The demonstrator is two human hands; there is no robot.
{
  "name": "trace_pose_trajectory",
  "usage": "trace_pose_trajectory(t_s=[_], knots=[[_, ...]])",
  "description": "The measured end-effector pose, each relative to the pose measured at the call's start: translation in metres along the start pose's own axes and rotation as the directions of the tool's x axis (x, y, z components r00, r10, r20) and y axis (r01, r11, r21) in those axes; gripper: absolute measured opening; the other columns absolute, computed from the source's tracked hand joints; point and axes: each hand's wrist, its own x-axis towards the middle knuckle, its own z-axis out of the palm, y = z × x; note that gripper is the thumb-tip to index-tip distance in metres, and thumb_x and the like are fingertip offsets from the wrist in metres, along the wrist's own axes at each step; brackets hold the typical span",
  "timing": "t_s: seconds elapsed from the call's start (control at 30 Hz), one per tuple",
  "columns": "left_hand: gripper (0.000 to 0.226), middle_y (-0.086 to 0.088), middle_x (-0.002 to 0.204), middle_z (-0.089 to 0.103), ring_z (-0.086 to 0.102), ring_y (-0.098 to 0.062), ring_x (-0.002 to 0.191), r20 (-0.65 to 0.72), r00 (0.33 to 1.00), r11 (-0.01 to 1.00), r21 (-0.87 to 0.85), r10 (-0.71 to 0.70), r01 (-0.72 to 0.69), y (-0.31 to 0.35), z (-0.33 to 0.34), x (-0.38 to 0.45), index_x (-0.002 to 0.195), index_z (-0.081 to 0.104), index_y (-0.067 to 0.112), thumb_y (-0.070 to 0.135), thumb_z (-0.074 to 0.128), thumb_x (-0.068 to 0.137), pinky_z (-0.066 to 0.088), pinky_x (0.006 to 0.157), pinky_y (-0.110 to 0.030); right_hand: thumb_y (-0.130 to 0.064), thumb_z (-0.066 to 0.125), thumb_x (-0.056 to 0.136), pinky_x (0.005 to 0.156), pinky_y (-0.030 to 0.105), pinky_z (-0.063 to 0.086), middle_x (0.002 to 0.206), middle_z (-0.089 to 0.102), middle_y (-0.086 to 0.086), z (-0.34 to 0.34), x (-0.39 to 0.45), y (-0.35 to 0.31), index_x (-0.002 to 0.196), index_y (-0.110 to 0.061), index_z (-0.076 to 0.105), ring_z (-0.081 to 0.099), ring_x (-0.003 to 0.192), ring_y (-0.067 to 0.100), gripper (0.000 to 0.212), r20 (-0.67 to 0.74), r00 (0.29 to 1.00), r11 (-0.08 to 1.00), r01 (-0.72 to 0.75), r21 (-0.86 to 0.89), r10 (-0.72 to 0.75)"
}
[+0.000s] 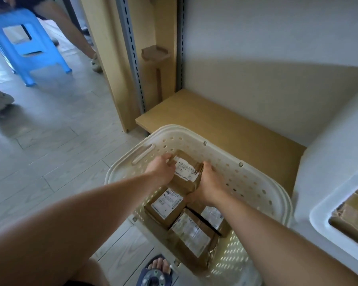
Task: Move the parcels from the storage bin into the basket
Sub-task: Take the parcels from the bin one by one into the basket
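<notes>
A cream perforated basket (pixel 256 182) stands on the floor in front of me. Inside its far end I hold a brown cardboard parcel (pixel 186 174) with a white label, my left hand (pixel 163 168) on its left side and my right hand (pixel 210 182) on its right side. Several other labelled brown parcels (pixel 165 205) lie in the basket nearer to me. The white storage bin (pixel 339 205) sits at the right edge, with more brown parcels (pixel 351 211) showing through its opening.
A low wooden shelf board (pixel 225 129) runs behind the basket under a white wall. A blue plastic stool (pixel 27 44) stands at the far left with another person's legs (pixel 70 27) beside it. My sandalled foot (pixel 157 269) is at the bottom.
</notes>
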Motion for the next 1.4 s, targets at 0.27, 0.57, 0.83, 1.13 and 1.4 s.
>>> trace_pose_trajectory(t_s=[0.27, 0.57, 0.83, 1.13, 1.4], knots=[[0.028, 0.0, 0.105, 0.063, 0.056, -0.01, 0.081, -0.039, 0.993, 0.994, 0.014, -0.108, 0.109, -0.035, 0.027, 0.052, 0.124, 0.063, 0.018, 0.01, 0.05, 0.101, 0.038, 0.054, -0.018, -0.037, 0.092, 0.06, 0.113, 0.044, 0.043, 0.153, 0.035, 0.002, 0.05, 0.043, 0.018, 0.154, -0.023, 0.026, 0.046, 0.134, 0.031, 0.115, -0.015, 0.999, 0.985, -0.04, 0.17, 0.043], [0.039, -0.005, 0.124, 0.065, 0.062, -0.021, 0.1, -0.077, 0.987, 0.981, 0.123, -0.141, 0.15, -0.074, 0.06, 0.091, 0.125, 0.064, 0.027, 0.004, 0.052, 0.096, 0.047, 0.055, -0.018, -0.039, 0.092, 0.066, 0.11, 0.044, 0.047, 0.152, 0.039, 0.004, 0.094, 0.069, 0.046, 0.151, -0.027, 0.027, 0.051, 0.132, 0.029, 0.108, 0.011, 0.999, 0.985, -0.048, 0.167, 0.046], [0.042, -0.007, 0.125, 0.065, 0.058, -0.019, 0.097, -0.021, 0.997, 0.943, 0.324, -0.081, 0.083, -0.069, 0.063, 0.096, 0.138, 0.057, 0.02, 0.004, 0.051, 0.1, 0.044, 0.063, -0.018, -0.024, 0.096, 0.065, 0.113, 0.036, 0.04, 0.152, 0.026, 0.01, 0.09, 0.079, 0.053, 0.151, -0.021, 0.03, 0.047, 0.135, 0.034, 0.108, 0.114, 0.99, 0.995, -0.089, 0.048, 0.084], [0.062, -0.01, 0.156, 0.036, 0.027, -0.032, 0.149, 0.183, 0.966, 0.715, 0.65, 0.183, -0.258, -0.052, 0.036, 0.045, 0.154, 0.029, 0.02, 0.024, 0.052, 0.097, 0.028, 0.12, -0.052, -0.027, 0.089, 0.073, 0.119, 0.046, 0.034, 0.164, 0.018, 0.011, 0.037, 0.04, 0.034, 0.158, -0.026, 0.023, 0.031, 0.148, 0.036, 0.107, 0.161, 0.987, 0.997, 0.015, -0.078, -0.002], [0.067, 0.004, 0.168, 0.022, 0.015, -0.015, 0.155, 0.193, 0.835, 0.557, 0.665, 0.515, -0.497, -0.025, -0.02, -0.043, 0.161, 0.019, 0.025, 0.036, 0.052, 0.103, 0.012, 0.125, -0.035, 0.016, 0.063, 0.082, 0.122, 0.039, 0.029, 0.171, -0.012, -0.005, -0.035, -0.039, 0.02, 0.162, -0.029, -0.003, 0.007, 0.157, 0.027, 0.113, 0.068, 0.975, 0.933, 0.221, -0.284, -0.211]])
